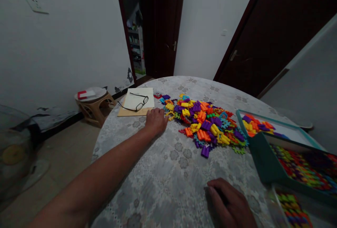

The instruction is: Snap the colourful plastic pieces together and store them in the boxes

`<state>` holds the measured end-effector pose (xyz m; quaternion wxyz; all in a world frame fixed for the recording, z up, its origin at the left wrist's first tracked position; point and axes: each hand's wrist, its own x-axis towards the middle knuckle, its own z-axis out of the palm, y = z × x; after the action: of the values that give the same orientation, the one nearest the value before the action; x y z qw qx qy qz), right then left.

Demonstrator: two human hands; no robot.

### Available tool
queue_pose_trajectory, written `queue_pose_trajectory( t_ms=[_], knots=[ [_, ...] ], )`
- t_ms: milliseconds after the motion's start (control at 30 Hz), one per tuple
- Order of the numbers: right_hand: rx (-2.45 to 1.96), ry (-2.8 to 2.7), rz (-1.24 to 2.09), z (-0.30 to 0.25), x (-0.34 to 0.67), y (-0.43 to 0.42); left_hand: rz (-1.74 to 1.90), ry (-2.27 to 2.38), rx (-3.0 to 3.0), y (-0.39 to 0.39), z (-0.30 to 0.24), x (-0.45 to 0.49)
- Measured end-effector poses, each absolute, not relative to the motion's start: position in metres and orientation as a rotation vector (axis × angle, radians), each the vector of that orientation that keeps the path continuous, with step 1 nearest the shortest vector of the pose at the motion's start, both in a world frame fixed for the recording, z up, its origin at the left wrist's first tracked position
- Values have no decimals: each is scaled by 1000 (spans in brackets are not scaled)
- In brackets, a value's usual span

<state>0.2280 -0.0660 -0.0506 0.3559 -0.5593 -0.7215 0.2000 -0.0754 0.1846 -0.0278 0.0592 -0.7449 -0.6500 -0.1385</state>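
Observation:
A heap of coloured plastic building pieces point(207, 124) lies in the middle of a round table with a lace cloth point(168, 172). My left hand point(156, 121) is stretched out to the heap's left edge, fingers curled down onto the cloth beside the nearest pieces. What, if anything, is under them is hidden. My right hand point(228, 205) rests on the cloth near the table's front edge, its fingers curled with nothing seen in them.
A teal box lid point(279, 129) holding a few pieces and the printed box point(302, 168) sit at the right. Black glasses point(138, 103) lie on papers point(138, 98) at the far left of the table. A small stool point(93, 105) stands by the wall; dark doors behind.

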Motion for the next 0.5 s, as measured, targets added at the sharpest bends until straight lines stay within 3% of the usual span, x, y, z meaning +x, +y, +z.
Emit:
queue_pose_trajectory(
  t_ms=[267,367,500],
  knots=[
    [-1435,-1848,520,-52,225,-67,-533,-1548,-2800,105,-22,-68],
    [-1430,-1874,516,-52,225,-67,-843,-1366,-2955,91,-22,-72],
    [-1433,-1892,525,-50,227,-65,-1207,-1324,-2699,132,-17,-80]
  ],
)
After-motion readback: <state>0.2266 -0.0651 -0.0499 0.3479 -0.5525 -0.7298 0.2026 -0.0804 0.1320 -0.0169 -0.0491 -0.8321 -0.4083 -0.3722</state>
